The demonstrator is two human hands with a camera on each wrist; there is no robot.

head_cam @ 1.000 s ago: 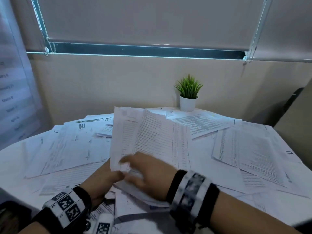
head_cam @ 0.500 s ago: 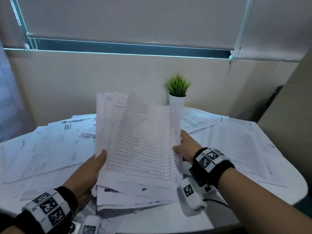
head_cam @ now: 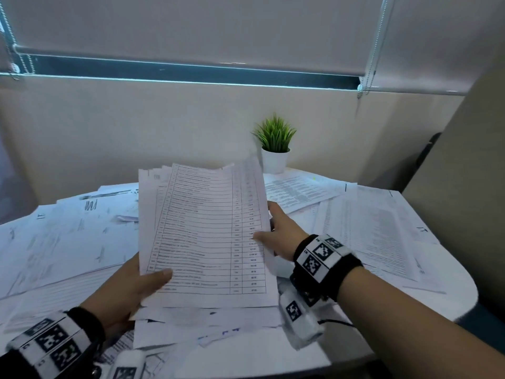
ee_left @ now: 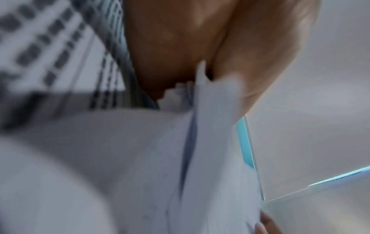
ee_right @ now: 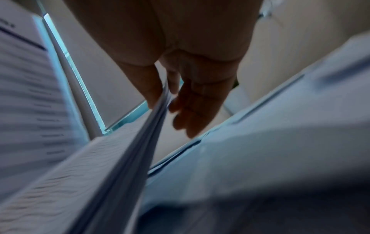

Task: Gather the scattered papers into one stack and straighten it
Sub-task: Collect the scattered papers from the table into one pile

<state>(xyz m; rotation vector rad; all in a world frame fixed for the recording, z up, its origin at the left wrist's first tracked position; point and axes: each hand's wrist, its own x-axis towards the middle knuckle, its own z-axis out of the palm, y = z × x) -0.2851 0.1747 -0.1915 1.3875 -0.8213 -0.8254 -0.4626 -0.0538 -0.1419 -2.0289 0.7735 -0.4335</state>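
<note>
While both hands [head_cam: 128,285] [head_cam: 281,233] pinch the stack [head_cam: 203,236] upright by its sides, I'd guess it's for squaring edges on the worktop [head_cam: 273,356]

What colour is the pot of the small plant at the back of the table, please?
The pot is plain white, clearest in the head view.

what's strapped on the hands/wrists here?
Both forearms bare, no sleeves or gloves. Left hand and right hand each wear a black fabric wristband carrying white blocks printed with black square fiducial markers; a thin black cable trails below the right one.
</note>
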